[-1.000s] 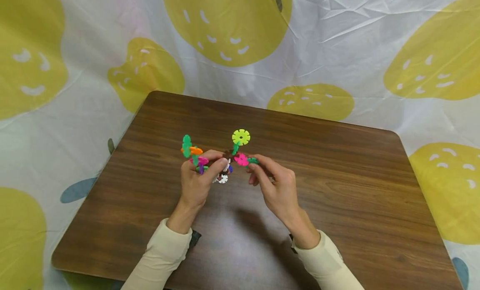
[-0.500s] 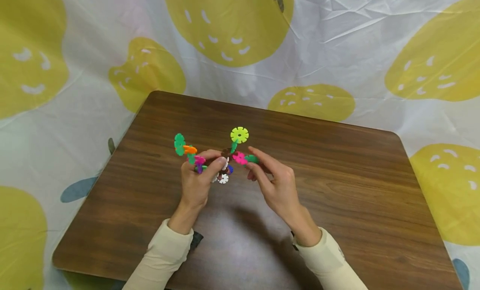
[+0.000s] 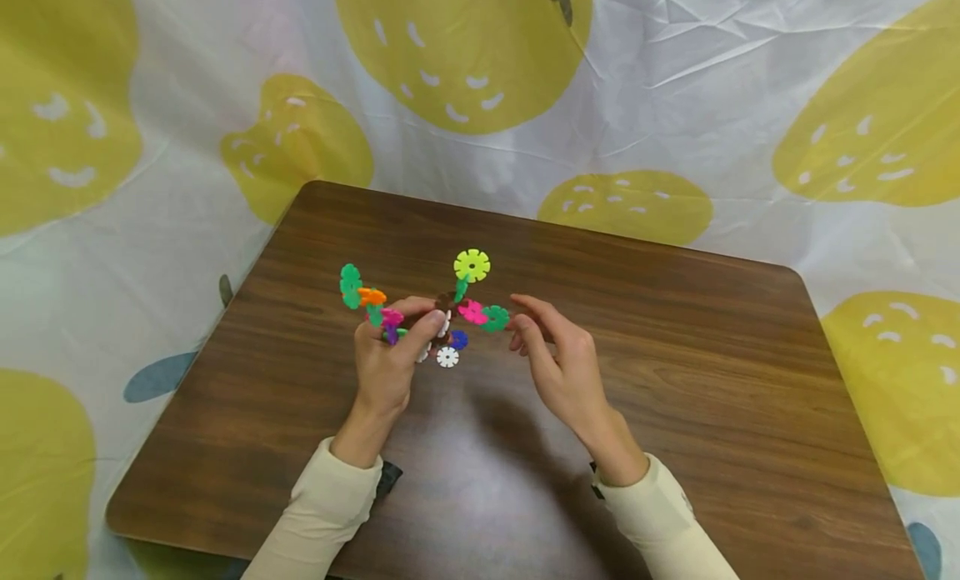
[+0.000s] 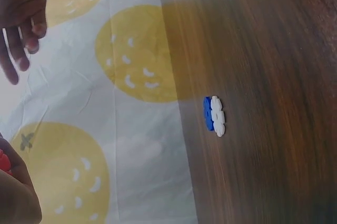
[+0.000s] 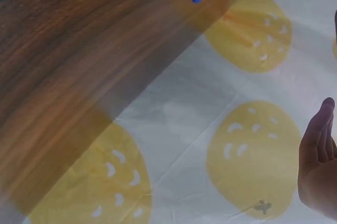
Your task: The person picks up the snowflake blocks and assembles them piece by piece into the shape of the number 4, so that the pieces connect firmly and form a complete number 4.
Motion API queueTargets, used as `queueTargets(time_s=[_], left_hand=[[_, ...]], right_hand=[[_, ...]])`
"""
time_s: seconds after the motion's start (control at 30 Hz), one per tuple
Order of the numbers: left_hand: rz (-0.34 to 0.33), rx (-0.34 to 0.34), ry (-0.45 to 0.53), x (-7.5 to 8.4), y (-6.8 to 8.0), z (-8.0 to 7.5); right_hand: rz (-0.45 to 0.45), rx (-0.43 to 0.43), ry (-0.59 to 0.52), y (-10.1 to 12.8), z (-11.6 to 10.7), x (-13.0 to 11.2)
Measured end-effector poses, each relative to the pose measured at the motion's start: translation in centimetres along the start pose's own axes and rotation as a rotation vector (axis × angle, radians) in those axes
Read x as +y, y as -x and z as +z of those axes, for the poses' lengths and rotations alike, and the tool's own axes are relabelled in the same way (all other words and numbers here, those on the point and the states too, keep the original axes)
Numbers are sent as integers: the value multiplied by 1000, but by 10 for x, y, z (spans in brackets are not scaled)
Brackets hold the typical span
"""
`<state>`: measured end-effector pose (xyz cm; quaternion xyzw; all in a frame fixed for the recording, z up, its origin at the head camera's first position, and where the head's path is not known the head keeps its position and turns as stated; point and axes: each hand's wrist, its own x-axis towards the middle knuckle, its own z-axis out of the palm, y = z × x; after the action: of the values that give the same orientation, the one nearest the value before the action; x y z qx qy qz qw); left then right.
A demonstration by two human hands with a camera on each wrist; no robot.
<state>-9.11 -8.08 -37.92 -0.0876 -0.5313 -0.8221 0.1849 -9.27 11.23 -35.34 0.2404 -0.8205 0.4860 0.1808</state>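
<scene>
left hand [image 3: 386, 359] with fingers curled around a cluster of interlocked plastic discs [image 3: 442, 313] held just above the wooden surface [image 3: 675, 380], right hand [image 3: 558, 359] just beside the cluster's green disc [image 3: 495, 317], fingers released and relaxed, white disc [image 3: 447, 357] and blue disc [image 3: 458, 339] lying below

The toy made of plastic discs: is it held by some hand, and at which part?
The left hand grips the disc toy near its middle, thumb on the brown and white discs. The right hand is off it, fingers relaxed beside the green end disc.
</scene>
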Motion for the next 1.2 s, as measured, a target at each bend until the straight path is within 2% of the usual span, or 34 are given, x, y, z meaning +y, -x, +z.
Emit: queueTargets(time_s=[0.13,0.2,0.5,0.8,0.93,1.03,1.2], left_hand=[[1,-5,-1,0,0,0],[3,-7,-9,0,0,0],[-25,4,-61,1,0,0],[8,-8,-92,0,1,1],[13,-28,-139,-1,1,0],[-9,-54,-213,0,0,-1],[-114,-104,-332,8,-6,-3]], right_hand=[[29,-26,26,4,4,20],[40,-34,29,5,5,22],[58,-88,9,9,5,18],[41,-95,-20,9,3,14],[32,-117,-47,9,3,11],[27,-142,-59,9,3,10],[40,-190,-47,11,3,10]])
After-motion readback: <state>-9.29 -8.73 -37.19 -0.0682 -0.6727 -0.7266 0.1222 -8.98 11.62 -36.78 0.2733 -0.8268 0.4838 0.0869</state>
